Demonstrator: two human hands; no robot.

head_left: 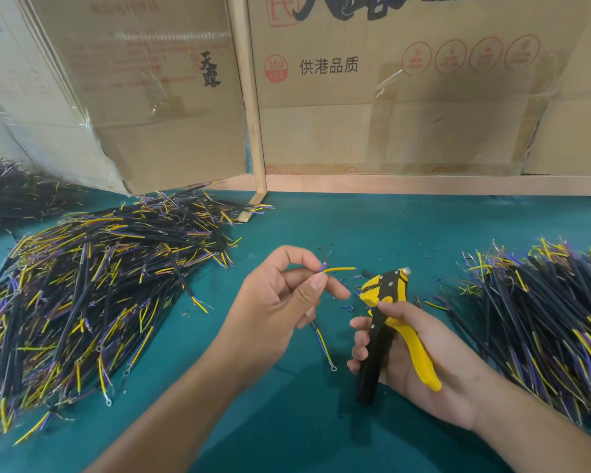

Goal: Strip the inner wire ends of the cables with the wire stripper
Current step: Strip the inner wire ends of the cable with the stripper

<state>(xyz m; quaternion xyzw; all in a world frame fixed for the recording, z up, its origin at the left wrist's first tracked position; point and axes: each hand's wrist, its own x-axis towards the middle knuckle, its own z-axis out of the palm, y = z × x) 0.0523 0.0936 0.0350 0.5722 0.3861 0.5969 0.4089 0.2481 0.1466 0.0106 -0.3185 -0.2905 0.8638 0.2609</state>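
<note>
Even, soft overhead lighting; wide-angle view.
You see faint shadows on the green table (pixel 423 233), glare on the taped cardboard boxes (pixel 157 97), and bowed, softened edges.

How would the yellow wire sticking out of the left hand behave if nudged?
The yellow wire juts out unsupported from the left hand, so it is probably springy. It looks thin, so likely light and easily bent.

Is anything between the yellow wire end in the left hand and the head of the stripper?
Nothing visible. The yellow wire points from the left hand toward the stripper in the right hand, with only open gap between.
</note>
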